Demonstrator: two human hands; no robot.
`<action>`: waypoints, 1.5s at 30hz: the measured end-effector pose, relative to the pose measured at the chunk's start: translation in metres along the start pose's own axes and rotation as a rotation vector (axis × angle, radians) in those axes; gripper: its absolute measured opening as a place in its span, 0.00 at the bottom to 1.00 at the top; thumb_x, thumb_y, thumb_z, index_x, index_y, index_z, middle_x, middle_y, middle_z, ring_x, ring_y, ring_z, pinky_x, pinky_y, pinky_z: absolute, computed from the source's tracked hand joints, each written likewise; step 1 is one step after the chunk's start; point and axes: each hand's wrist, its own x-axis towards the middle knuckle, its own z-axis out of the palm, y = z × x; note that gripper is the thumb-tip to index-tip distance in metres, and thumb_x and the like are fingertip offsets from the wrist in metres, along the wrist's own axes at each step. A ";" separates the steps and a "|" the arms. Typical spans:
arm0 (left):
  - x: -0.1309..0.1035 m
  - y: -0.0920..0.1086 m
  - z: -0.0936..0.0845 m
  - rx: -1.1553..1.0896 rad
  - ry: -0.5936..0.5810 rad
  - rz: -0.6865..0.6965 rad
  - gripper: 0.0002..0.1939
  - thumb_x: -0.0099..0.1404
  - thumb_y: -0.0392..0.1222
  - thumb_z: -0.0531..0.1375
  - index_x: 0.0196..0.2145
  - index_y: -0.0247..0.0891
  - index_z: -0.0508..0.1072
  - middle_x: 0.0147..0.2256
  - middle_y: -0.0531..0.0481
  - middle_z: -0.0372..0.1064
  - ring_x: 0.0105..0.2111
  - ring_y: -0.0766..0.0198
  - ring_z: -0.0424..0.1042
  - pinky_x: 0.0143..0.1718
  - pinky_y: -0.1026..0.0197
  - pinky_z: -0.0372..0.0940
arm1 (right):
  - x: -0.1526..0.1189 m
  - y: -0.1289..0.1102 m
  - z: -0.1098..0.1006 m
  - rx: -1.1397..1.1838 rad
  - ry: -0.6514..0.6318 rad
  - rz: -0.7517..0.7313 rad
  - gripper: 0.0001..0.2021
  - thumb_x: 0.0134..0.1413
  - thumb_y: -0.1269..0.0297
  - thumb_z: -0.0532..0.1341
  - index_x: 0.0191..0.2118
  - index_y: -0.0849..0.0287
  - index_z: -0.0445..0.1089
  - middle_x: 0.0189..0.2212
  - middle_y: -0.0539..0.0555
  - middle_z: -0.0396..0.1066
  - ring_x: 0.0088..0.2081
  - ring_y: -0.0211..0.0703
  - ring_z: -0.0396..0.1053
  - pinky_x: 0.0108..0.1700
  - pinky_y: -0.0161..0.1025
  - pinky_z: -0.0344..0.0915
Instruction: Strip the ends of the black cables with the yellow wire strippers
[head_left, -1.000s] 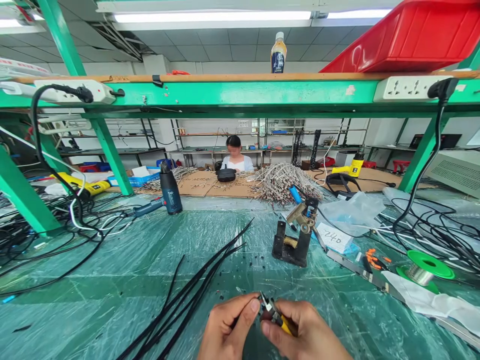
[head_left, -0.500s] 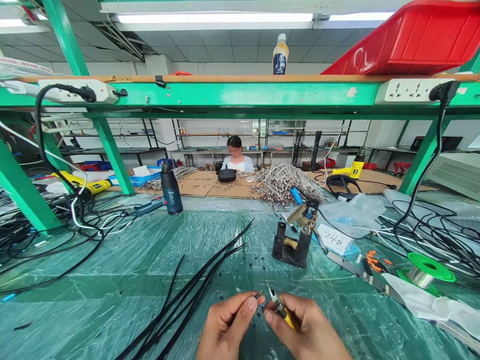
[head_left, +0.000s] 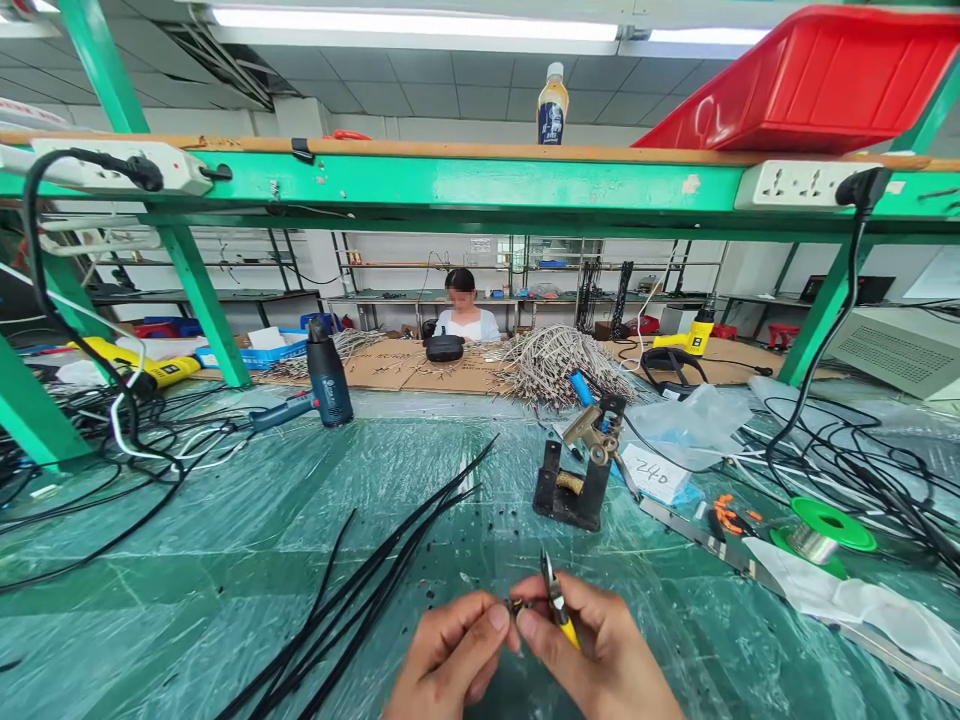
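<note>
My left hand (head_left: 454,655) is closed in a thumb-and-finger pinch on a small dark wire end (head_left: 516,606), low over the worktop (head_left: 180,570). My right hand (head_left: 604,645) is closed around yellow-handled cutters (head_left: 558,603), tips pointing forward; black cables (head_left: 382,575) lie to the left.

this is an electronics workshop: a green-framed workbench (head_left: 420,500) carries a heat gun (head_left: 328,380), a soldering iron stand (head_left: 571,490) and, near its right edge, a solder spool (head_left: 825,532), with power strips (head_left: 806,186) on the shelf beam above.
</note>
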 end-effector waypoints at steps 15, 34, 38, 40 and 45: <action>-0.002 -0.001 0.011 0.654 0.067 0.276 0.16 0.65 0.40 0.53 0.22 0.38 0.72 0.21 0.51 0.64 0.21 0.64 0.61 0.24 0.66 0.55 | -0.006 -0.006 -0.003 -0.604 0.185 -0.121 0.11 0.54 0.64 0.57 0.22 0.56 0.56 0.20 0.45 0.59 0.23 0.34 0.57 0.26 0.32 0.53; 0.008 0.004 -0.003 -0.255 0.053 -0.035 0.09 0.64 0.46 0.58 0.33 0.36 0.70 0.17 0.61 0.47 0.17 0.72 0.39 0.18 0.66 0.37 | 0.005 0.009 -0.010 -0.086 0.095 0.282 0.21 0.58 0.45 0.50 0.22 0.55 0.57 0.19 0.46 0.59 0.26 0.40 0.62 0.31 0.35 0.60; 0.009 0.003 -0.004 -0.188 0.099 -0.014 0.13 0.60 0.49 0.61 0.30 0.35 0.73 0.15 0.63 0.43 0.17 0.72 0.38 0.18 0.66 0.37 | 0.002 0.011 -0.015 -0.080 0.058 0.262 0.09 0.52 0.57 0.57 0.34 0.56 0.67 0.27 0.50 0.70 0.33 0.43 0.68 0.36 0.36 0.64; 0.008 0.001 -0.005 -0.110 0.146 0.000 0.16 0.59 0.52 0.62 0.29 0.33 0.75 0.14 0.62 0.45 0.16 0.73 0.39 0.18 0.65 0.38 | 0.003 0.018 -0.018 -0.088 -0.029 0.271 0.14 0.52 0.53 0.57 0.41 0.56 0.68 0.31 0.52 0.72 0.36 0.46 0.70 0.40 0.39 0.66; 0.003 0.002 -0.006 0.052 0.154 0.049 0.18 0.59 0.52 0.61 0.23 0.33 0.74 0.14 0.62 0.43 0.17 0.73 0.41 0.20 0.65 0.41 | 0.004 0.032 -0.021 -0.196 -0.100 0.404 0.26 0.55 0.42 0.50 0.50 0.57 0.64 0.39 0.56 0.74 0.41 0.49 0.71 0.46 0.41 0.64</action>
